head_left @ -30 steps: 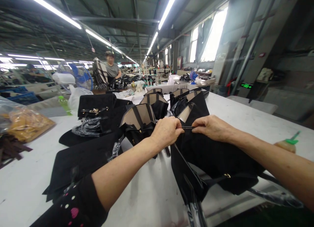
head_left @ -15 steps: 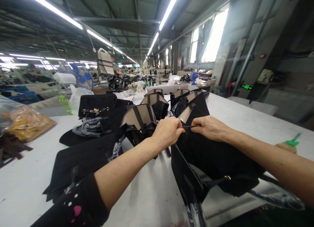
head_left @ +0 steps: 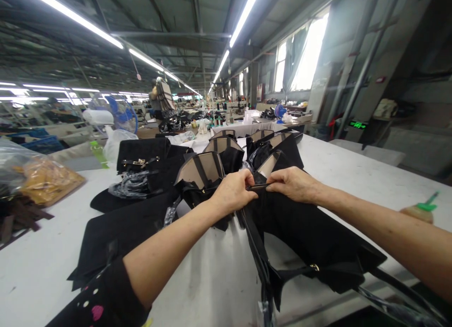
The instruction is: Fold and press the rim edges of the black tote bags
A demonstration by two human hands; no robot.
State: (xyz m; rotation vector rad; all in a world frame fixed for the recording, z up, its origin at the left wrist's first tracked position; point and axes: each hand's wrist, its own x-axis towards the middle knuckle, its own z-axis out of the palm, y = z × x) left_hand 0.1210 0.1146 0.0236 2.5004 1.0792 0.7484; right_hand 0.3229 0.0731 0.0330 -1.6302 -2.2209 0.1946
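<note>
My left hand [head_left: 236, 189] and my right hand [head_left: 293, 185] each pinch the upper edge of a black handbag [head_left: 310, 237], a short stretch of edge showing between them. Folds of the bag droop toward the front of the table, with a small gold-coloured fitting on its lower part. Black straps hang from it, partly wrapped in clear plastic. Just left of my left hand stands another black bag with a beige inside [head_left: 200, 169]. What lies inside the held bag is hidden.
More black bags [head_left: 226, 150] stand behind, and flat black bag pieces [head_left: 120, 233] lie left on the white table [head_left: 353, 171]. A plastic bag of tan material [head_left: 52, 179] sits far left. At right is a green-collared tool [head_left: 425, 207]. A person [head_left: 154, 99] carries panels beyond a blue fan [head_left: 122, 115].
Both hands have shifted slightly left, still pinching the bag's edge. The bag's front has swung lower and its straps have moved left. The person behind has moved right.
</note>
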